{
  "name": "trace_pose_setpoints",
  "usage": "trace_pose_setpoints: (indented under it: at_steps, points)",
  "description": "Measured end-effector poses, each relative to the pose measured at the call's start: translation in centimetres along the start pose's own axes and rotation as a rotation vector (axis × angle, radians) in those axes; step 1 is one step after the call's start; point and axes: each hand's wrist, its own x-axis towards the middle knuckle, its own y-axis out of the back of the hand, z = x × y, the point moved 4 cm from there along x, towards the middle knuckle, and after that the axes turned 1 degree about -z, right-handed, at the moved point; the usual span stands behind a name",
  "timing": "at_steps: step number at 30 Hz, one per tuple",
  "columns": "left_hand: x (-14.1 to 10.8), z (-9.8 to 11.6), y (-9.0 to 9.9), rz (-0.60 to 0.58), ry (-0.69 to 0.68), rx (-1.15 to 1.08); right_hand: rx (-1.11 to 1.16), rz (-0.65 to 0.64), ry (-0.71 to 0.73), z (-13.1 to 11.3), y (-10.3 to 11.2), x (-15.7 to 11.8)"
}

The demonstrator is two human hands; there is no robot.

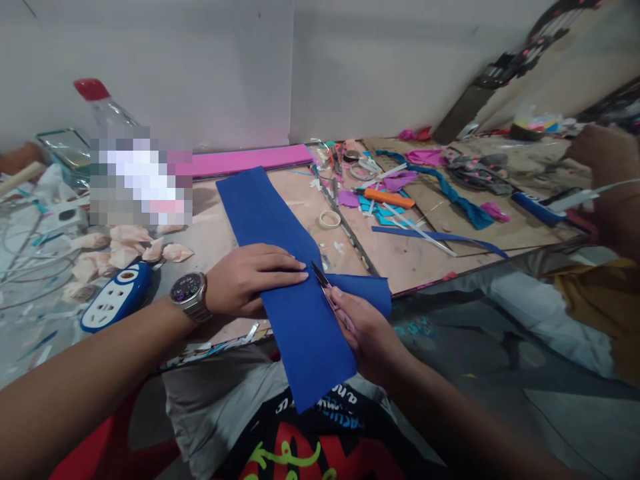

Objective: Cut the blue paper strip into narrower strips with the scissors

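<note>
A long blue sheet (pixel 273 220) lies diagonally across the table, its near end hanging over the front edge. My left hand (pixel 253 280), with a watch on the wrist, rests flat on the sheet, fingers stretched out to the right. In my right hand (pixel 357 327) is a utility knife (pixel 325 283) with a dark tip, and its point touches the sheet just right of my left fingertips. Right of the knife, a part of the blue sheet (pixel 367 290) sticks out beneath my right hand.
A blue-and-white power strip (pixel 117 297) and pale crumpled pieces (pixel 125 247) sit at left. Behind lies a pink sheet (pixel 245 160). Right are a tape roll (pixel 330 219), an orange cutter (pixel 389 198), scraps, and another person's hand (pixel 593 147).
</note>
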Motion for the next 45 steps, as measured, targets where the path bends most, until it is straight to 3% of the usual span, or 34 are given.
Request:
trace_pose_setpoints:
  at_steps: [11, 19, 31, 40, 45]
  points:
    - [0.0, -0.1, 0.0, -0.008, 0.004, -0.007, -0.031, -0.102, -0.035, 0.1, -0.2, -0.1]
    - [0.1, 0.1, 0.0, -0.027, 0.008, 0.008, -0.039, -0.016, -0.022, 0.6, 0.6, 0.0]
    - [0.5, 0.8, 0.2, -0.001, 0.004, 0.017, -0.052, -0.135, -0.092, 0.5, 0.1, 0.2]
    - [0.4, 0.5, 0.6, 0.027, 0.067, 0.027, 0.015, -0.09, -0.187, 1.4, 0.4, -0.5]
    - [0.4, 0.7, 0.6, 0.017, 0.059, 0.001, 0.101, 0.013, -0.139, 1.1, -0.3, 0.1]
